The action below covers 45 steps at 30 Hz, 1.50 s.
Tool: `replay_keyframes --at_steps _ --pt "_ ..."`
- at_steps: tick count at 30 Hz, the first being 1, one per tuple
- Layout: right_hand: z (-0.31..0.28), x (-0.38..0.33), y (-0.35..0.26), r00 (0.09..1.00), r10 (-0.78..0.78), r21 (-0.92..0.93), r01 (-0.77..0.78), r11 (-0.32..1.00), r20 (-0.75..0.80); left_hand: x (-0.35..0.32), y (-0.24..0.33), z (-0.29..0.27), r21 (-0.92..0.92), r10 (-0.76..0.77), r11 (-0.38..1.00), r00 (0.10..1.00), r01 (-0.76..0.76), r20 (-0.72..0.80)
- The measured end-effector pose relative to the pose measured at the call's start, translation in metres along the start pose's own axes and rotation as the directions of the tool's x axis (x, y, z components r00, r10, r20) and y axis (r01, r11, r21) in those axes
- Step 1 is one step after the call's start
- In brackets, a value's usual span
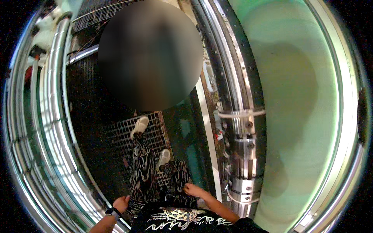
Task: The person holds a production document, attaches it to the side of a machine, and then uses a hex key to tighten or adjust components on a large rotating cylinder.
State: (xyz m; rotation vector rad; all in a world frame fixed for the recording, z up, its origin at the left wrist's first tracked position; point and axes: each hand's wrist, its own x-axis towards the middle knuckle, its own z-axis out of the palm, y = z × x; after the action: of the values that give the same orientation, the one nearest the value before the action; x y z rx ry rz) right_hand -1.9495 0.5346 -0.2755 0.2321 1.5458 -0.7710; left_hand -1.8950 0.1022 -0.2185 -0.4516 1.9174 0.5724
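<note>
Both of my hands hang low by my patterned black-and-white trousers (144,167). My left hand (122,203), with a dark watch (113,212) on its wrist, is beside my left hip, its fingers curled in and nothing visible in them. In front of my right thigh is my right hand (194,190), fingers also loosely closed, with no object showing. Nearest to that hand on the right is a long machine bar (245,163) with shiny metal collars; the hand is apart from it.
My light shoes (142,124) are on a metal floor grating (120,134). Long shiny rollers (58,128) run along the left. Beyond the bar at right spreads a wide pale green sheet-like surface (295,116) with a bright edge. A blurred round patch covers the upper middle.
</note>
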Motion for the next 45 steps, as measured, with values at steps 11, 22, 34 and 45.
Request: replay_keyframes --at_steps 11,22,34,45 --pt "-0.314 0.174 -0.176 -0.022 -0.324 -0.325 0.049 0.945 -0.946 0.409 0.348 -0.255 0.62 0.947 0.308 0.292 -0.721 -0.131" --pt "-0.438 0.242 -0.18 -0.073 -0.331 -0.318 -0.153 0.936 -0.941 0.505 0.617 -0.171 0.672 0.932 -0.166 -0.338 -0.722 -0.133" --pt "-0.448 0.231 -0.136 -0.123 -0.581 -0.478 -0.447 0.756 -0.804 0.53 0.627 -0.176 0.633 0.774 -0.537 -0.623 -0.557 0.109" --pt "-0.569 0.261 -0.164 -0.482 -0.334 -0.282 -0.179 0.943 -0.81 0.568 0.641 -0.171 0.699 0.687 -0.566 -0.719 -0.437 0.107"
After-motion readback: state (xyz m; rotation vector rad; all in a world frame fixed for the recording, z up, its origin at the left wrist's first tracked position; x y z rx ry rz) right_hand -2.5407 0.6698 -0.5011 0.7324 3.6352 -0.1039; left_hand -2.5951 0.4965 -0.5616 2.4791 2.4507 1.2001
